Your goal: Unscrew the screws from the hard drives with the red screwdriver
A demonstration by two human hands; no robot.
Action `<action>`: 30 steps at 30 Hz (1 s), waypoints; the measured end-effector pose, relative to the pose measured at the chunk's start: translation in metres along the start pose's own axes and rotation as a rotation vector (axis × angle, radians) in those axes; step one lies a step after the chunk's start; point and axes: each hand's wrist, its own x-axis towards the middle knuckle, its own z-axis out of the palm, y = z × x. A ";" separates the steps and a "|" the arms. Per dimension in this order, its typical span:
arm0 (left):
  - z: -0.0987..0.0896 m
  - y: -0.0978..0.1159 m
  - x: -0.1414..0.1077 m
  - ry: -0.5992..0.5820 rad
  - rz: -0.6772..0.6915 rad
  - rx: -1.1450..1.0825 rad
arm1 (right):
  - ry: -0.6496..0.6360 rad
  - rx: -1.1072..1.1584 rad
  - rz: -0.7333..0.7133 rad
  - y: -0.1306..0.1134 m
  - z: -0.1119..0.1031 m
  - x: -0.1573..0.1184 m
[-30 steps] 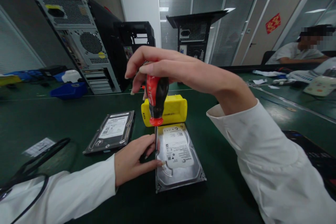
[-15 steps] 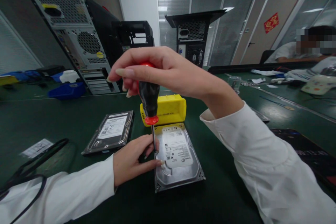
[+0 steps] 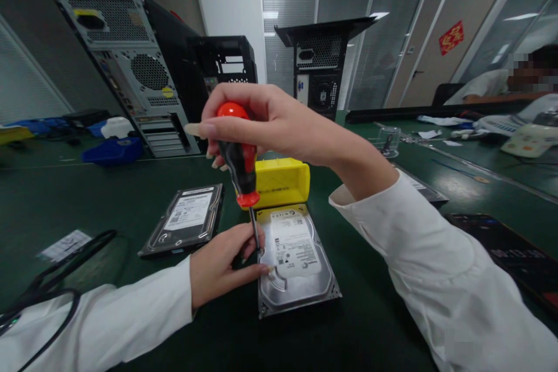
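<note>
Hard drive (image 3: 311, 289) lies flat on dark green tabletop (image 3: 366, 308): smooth silvery metal, curved contours, white label (image 3: 293, 247) (fine print too small to read). Left hand (image 3: 224, 267) holds its left edge, thumb on cover. Right hand (image 3: 261, 122) grasps bulbous red-and-black screwdriver (image 3: 242, 171), shaft tilted, tip at that edge. Just beyond: yellow plastic bin (image 3: 283, 183).
</note>
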 end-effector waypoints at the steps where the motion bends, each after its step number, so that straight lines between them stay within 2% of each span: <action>1: 0.000 0.000 0.000 0.002 0.001 0.003 | 0.013 -0.033 -0.012 0.001 0.000 0.000; 14: 0.000 0.001 0.000 0.000 0.004 0.010 | 0.013 -0.114 -0.115 0.001 0.001 0.002; 19: 0.001 0.000 0.000 0.016 0.023 0.016 | -0.028 -0.002 0.021 -0.004 -0.001 -0.003; 22: 0.001 -0.001 0.000 0.011 0.023 0.011 | -0.027 -0.045 0.079 -0.006 -0.003 -0.006; 30: -0.001 0.001 0.000 0.000 0.021 0.013 | 0.060 -0.253 0.007 0.001 -0.006 -0.006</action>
